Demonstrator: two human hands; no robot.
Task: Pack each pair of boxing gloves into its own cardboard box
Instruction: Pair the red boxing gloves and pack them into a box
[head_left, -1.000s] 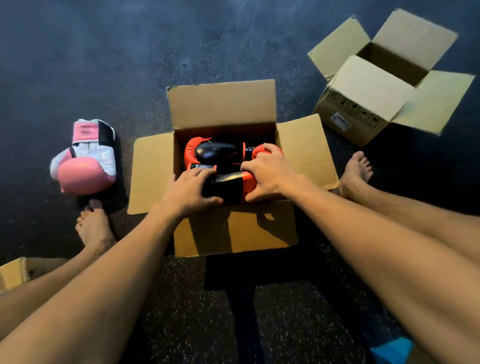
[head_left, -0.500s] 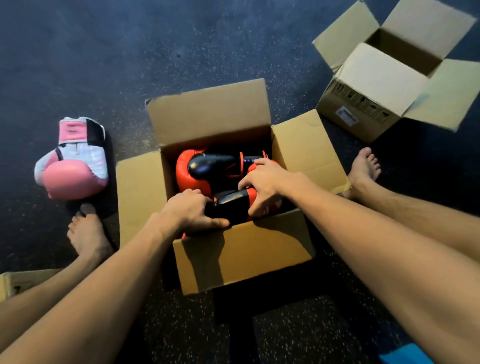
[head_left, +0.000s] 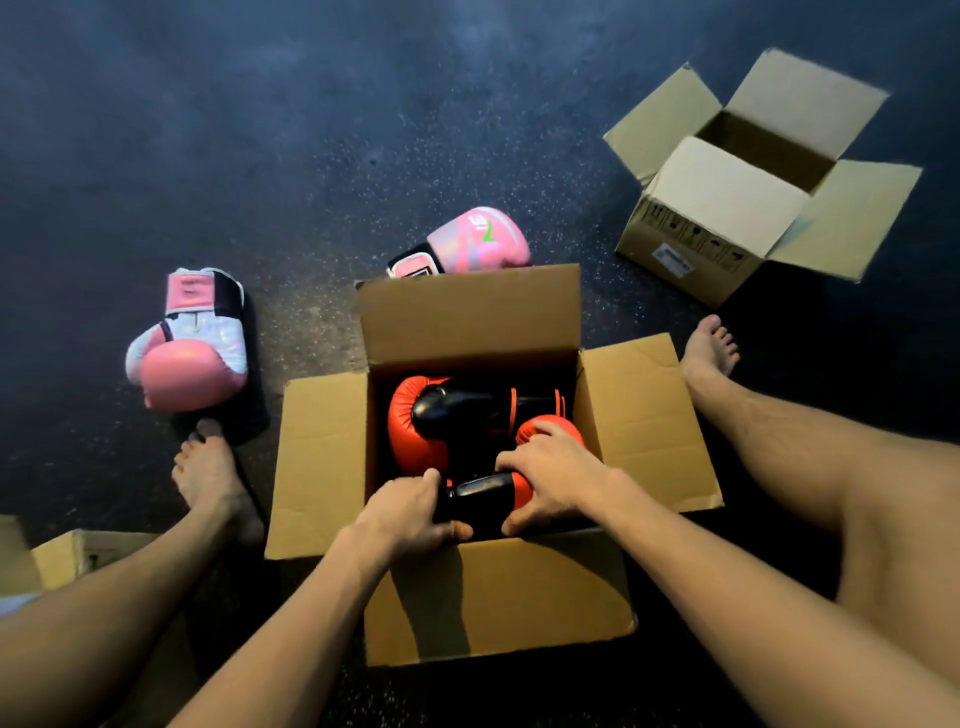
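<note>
Gripping one glove (head_left: 485, 491), left hand (head_left: 408, 512) and right hand (head_left: 553, 475) half-cover it

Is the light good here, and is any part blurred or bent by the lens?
Head view: dim light over a dark floor; hard shadows fall on the near box; the far open box looks smeared and stretched at the corner; the red and black glove being gripped is fairly sharp.

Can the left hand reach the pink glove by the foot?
Probably, once freed: the left hand grips a red glove in the box, and only a flat flap lies before the pink glove.
</note>
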